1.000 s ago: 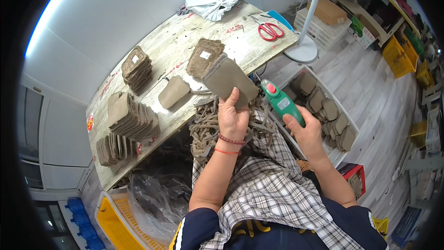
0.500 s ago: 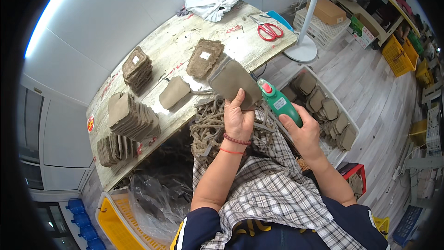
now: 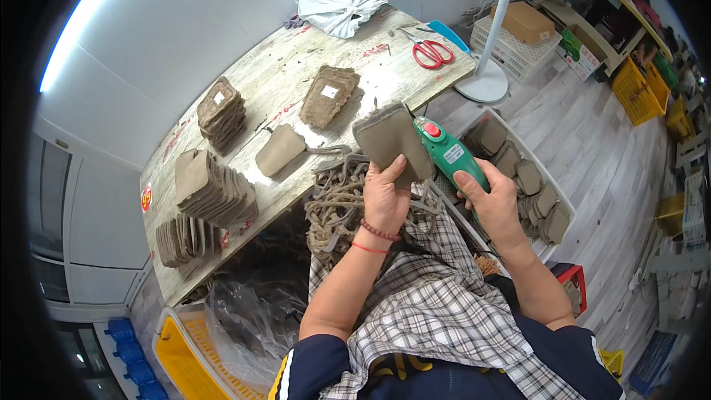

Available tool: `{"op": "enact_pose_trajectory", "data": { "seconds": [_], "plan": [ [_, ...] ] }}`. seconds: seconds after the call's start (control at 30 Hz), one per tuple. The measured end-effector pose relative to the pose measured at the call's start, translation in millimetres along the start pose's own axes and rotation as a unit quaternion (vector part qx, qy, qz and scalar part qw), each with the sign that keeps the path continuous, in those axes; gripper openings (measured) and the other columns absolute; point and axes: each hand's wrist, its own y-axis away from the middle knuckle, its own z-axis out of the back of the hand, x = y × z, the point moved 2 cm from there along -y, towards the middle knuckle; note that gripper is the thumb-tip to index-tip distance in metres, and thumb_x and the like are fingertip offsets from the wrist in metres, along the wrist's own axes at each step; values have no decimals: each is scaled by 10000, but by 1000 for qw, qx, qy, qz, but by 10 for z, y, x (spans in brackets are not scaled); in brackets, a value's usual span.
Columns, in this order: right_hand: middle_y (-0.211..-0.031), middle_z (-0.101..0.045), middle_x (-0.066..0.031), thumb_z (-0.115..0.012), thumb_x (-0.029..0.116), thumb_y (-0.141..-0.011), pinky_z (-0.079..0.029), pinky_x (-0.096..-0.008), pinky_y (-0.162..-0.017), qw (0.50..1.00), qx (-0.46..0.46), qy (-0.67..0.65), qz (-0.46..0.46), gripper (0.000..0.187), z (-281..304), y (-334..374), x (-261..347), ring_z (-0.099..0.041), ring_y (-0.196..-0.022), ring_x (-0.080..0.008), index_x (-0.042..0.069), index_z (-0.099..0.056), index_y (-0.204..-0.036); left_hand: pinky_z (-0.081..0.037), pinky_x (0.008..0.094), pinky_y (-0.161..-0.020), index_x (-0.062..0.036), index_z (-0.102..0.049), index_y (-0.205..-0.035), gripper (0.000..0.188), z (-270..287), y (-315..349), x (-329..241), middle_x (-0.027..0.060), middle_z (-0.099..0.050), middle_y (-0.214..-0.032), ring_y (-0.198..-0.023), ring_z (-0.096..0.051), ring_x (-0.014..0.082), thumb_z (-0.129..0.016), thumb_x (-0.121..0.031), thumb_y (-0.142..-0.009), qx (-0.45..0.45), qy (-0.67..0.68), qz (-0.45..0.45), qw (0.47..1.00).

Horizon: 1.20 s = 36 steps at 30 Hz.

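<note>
My left hand grips a rounded-rectangle taupe fabric pad, thumb on top and fingers hidden beneath. In my right hand is a green handheld electric cutter with a red button; its head lies against the pad's upper right edge. Below the pad, a tangle of grey-brown fabric trimmings is heaped at the table edge over my checked apron. One more pad, with a strip trailing from it, lies on the table to the left.
The worn table carries stacked pads, labelled bundles, red-handled scissors and a white plastic bag. At right, a white crate holds many pads, near a fan stand. A yellow basket stands lower left.
My left hand has shifted the pad slightly right and lower. My right hand has raised the cutter a little, and its head now meets the pad's edge.
</note>
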Motion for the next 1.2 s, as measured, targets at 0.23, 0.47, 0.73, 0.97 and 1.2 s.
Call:
{"op": "enact_pose_trajectory", "data": {
  "seconds": [0.23, 0.47, 0.73, 0.97, 1.2],
  "plan": [
    [-718, -584, 7, -692, 334, -886, -415, -210, -529, 995, 59, -67, -53, 377, 230, 40, -34, -489, -582, -48, -8, -649, -1038, -561, 359, -834, -28, -565, -1185, 342, 128, -41, -322, 102, -655, -1135, -987, -659, 211, -611, 67, -859, 50, -151, 10, 987],
    [-771, -614, -17, -699, 345, -878, -446, -215, -575, 990, 116, -40, -75, 430, 394, 42, -84, -552, -654, -66, -19, -632, -1097, -546, 311, -812, 8, -588, -1169, 372, 137, -43, -707, 86, -674, -1069, -931, -661, 165, -611, 115, -813, 60, -272, 114, 954],
    [-865, -668, -38, -732, 358, -846, -482, -281, -739, 987, 125, 94, -25, 459, 439, 77, -75, -598, -797, -128, -5, -645, -1114, -542, 321, -846, 10, -560, -1215, 433, 49, 38, -841, 86, -668, -1073, -938, -661, 169, -602, 128, -801, 69, -345, 222, 909],
    [-772, -629, -23, -711, 366, -859, -460, -237, -601, 987, 141, 35, -67, 434, 298, 18, -173, -571, -684, -78, -1, -653, -1084, -529, 298, -852, 5, -562, -1229, 457, 75, 76, -771, 71, -668, -1065, -912, -651, 152, -616, 121, -791, 72, -381, 269, 882],
    [-725, -598, -12, -682, 372, -881, -440, -216, -527, 974, 203, -6, -105, 393, 332, -64, -160, -541, -609, -64, 0, -641, -1003, -484, 270, -867, 18, -579, -1177, 431, -14, 4, -1039, 84, -641, -1104, -986, -599, 130, -662, 73, -758, 108, -578, 249, 770]
  ]
}}
